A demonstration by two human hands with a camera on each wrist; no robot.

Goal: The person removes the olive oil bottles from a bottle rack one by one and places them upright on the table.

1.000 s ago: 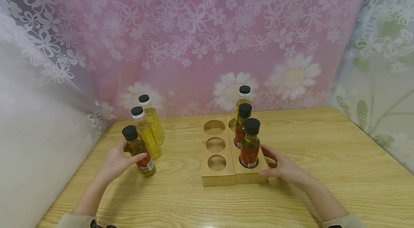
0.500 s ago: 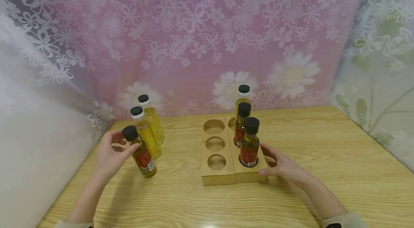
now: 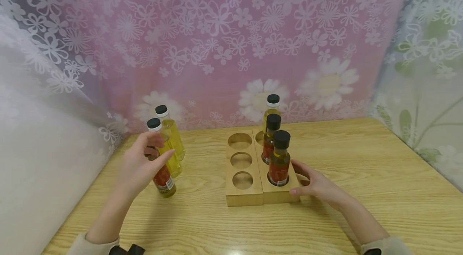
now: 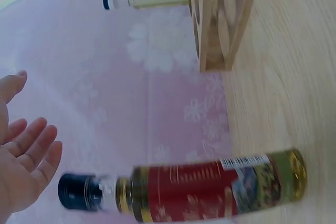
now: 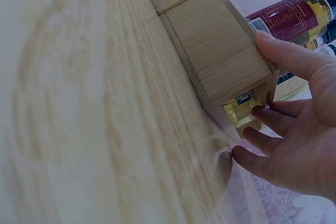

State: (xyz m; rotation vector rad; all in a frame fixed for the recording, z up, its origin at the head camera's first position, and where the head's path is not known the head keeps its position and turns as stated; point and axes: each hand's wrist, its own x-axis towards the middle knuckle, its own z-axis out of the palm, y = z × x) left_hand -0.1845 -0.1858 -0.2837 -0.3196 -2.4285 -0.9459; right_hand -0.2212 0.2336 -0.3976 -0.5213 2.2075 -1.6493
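The table [image 3: 202, 225] bears a wooden rack [image 3: 253, 182], its near right corner gripped by the right hand [image 3: 320, 186]. The left hand [image 3: 139, 168], nearer and loosely spread (not touching), hovers just beside the top of the red-labelled bottle [image 4: 181, 191], which stands upright left of the rack.

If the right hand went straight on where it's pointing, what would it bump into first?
The wooden rack, right away: the right hand seems to be touching its near corner. The closest red-label bottle might come next, though depth is hard to judge.
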